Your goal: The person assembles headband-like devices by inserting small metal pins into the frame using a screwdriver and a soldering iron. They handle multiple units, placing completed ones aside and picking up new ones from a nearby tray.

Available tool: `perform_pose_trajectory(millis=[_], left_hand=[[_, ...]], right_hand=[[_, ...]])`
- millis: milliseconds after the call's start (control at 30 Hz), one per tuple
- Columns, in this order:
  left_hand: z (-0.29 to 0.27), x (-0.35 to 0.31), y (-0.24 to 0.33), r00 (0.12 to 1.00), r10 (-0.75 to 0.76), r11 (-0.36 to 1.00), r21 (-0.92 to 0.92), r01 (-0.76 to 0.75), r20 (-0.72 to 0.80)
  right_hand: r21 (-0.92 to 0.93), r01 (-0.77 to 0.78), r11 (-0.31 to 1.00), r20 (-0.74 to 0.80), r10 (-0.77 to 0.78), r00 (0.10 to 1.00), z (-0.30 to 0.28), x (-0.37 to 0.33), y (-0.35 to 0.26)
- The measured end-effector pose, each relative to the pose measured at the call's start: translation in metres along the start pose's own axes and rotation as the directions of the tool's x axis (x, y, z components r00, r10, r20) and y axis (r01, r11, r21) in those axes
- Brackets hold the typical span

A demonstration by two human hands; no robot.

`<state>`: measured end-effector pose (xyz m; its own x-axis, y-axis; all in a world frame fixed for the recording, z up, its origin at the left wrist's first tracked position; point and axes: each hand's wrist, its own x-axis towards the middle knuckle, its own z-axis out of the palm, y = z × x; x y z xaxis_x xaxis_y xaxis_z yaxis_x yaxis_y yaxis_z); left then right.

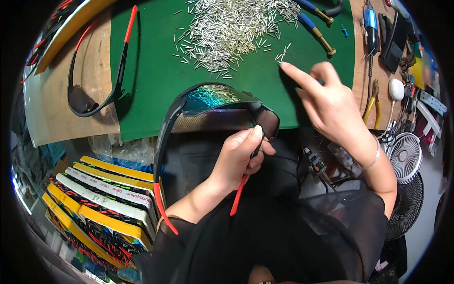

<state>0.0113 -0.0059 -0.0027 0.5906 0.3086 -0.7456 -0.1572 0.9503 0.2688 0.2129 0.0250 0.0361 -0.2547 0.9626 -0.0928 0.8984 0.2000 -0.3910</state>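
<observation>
My left hand is closed around one arm of a pair of wraparound sunglasses. They have a black frame, red arm tips and a mirrored blue-green lens, and are held up in front of the bench edge. My right hand has its index finger stretched out and the other fingers bent. Its fingertip is at a few loose metal pins on the green mat; whether it touches them I cannot tell. Beyond lies a large heap of small silvery pins. A second pair of sunglasses rests at the left.
Tools with blue handles and brass ends lie at the far right of the mat. Beside it are yellow-handled pliers, a blue-and-black corded tool and a white fan. Dividers with packed sunglasses stand at lower left.
</observation>
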Motion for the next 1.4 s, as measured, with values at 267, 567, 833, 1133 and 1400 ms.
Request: perform_pose_trajectory(millis=[267, 567, 833, 1133, 1400], left_hand=[[0.005, -0.001, -0.003, 0.997, 0.037, 0.999, -0.019, -0.038, -0.068], [0.015, 0.002, -0.01, 0.983, 0.14, 0.99, 0.033, -0.137, -0.121], [0.002, 0.005, -0.018, 0.982, 0.187, 0.982, -0.029, -0.188, -0.035], [0.01, 0.002, -0.01, 0.98, 0.165, 0.985, 0.062, -0.159, -0.112], [0.009, 0.004, -0.012, 0.977, 0.181, 0.983, 0.056, -0.176, -0.111]], right_hand=[[-0.047, 0.166, 0.985, 0.296, -0.145, 0.944, -0.038, -0.049, -0.04], [-0.361, 0.305, 0.881, 0.243, -0.227, 0.943, -0.01, -0.054, -0.049], [-0.322, 0.276, 0.906, 0.263, -0.194, 0.945, -0.008, -0.049, -0.052], [-0.201, 0.201, 0.959, 0.238, -0.151, 0.959, -0.002, -0.048, -0.046], [-0.197, 0.195, 0.961, 0.243, -0.145, 0.959, 0.0, -0.049, -0.046]])
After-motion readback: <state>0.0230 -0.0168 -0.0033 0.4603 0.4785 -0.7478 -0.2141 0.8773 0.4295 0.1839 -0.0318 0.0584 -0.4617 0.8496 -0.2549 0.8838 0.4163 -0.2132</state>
